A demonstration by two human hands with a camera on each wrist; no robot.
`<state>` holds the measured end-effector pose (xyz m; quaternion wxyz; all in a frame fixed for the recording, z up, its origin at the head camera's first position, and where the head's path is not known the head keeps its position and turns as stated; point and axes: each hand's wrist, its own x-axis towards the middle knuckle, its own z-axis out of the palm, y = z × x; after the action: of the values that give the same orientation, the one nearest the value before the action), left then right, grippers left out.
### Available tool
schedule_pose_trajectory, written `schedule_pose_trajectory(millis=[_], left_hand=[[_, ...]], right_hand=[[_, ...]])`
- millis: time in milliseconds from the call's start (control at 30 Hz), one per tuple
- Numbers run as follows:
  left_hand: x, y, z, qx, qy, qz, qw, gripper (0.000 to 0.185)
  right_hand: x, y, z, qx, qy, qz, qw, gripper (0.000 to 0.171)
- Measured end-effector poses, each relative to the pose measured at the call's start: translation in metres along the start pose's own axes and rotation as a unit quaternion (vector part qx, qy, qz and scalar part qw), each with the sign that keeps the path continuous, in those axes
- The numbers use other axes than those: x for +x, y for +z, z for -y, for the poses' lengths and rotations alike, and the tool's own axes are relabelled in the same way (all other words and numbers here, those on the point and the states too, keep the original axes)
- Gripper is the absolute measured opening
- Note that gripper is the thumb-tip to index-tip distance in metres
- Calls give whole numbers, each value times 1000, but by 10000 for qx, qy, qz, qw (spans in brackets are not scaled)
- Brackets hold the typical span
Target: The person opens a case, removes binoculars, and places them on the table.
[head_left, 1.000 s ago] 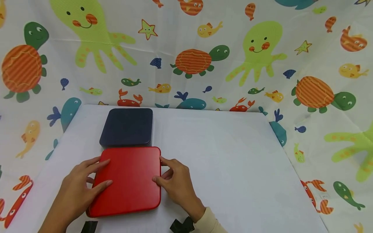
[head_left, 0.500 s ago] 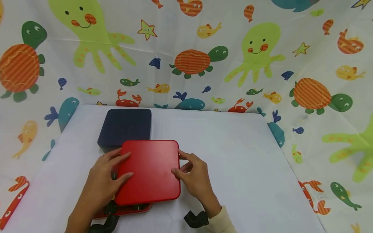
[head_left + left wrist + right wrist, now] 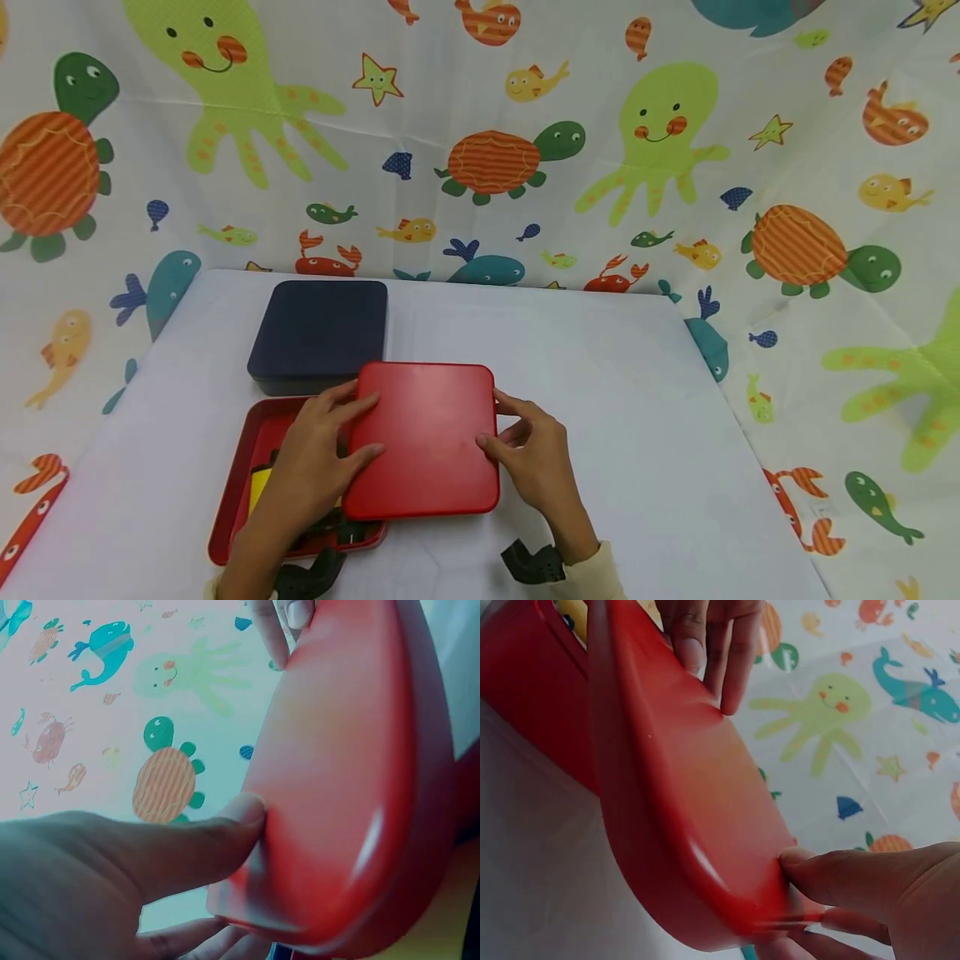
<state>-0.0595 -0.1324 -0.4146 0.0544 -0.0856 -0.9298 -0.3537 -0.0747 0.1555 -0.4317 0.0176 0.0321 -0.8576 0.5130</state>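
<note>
A red lid (image 3: 423,442) is held level by both hands, above and to the right of the red box (image 3: 225,508) it has come off. My left hand (image 3: 315,458) grips its left edge, with the thumb on top, as the left wrist view shows. At the right edge my right hand (image 3: 536,454) pinches the lid between thumb and fingers. Inside the box lie a yellow thing (image 3: 259,485) and some black items, partly hidden by the left hand and the lid, so their kind cannot be told.
A dark blue closed box (image 3: 318,333) stands behind the red box, close to it. Both rest on a white table (image 3: 600,417). A cloth printed with sea animals (image 3: 495,162) hangs behind the table and shows along its sides.
Both hands have lifted the red lid off the red box and carried it to the right. The box's inside and its contents now show.
</note>
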Motion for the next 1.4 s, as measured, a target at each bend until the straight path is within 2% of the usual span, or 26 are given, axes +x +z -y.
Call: schedule_pose_trajectory(millis=[767,933,1167,1400], left_hand=[[12,50,-23,-4,48,-114,9999,67],[14,61,-29,-38,-42,-107,9999,66],[13,74,-35,-44,-229,66,9997,68],[14,87,-35,40,-55,-32,10000,67]], right_hand=[[-4,-32,-28,-365,397,-305,9981,65],[-5,-39,-34,-496,449,-328,9972,65],[-4,-45,-46,-574,418,-291,9971,63],[-4,-46,-60,-733,545,-262,9955,65]])
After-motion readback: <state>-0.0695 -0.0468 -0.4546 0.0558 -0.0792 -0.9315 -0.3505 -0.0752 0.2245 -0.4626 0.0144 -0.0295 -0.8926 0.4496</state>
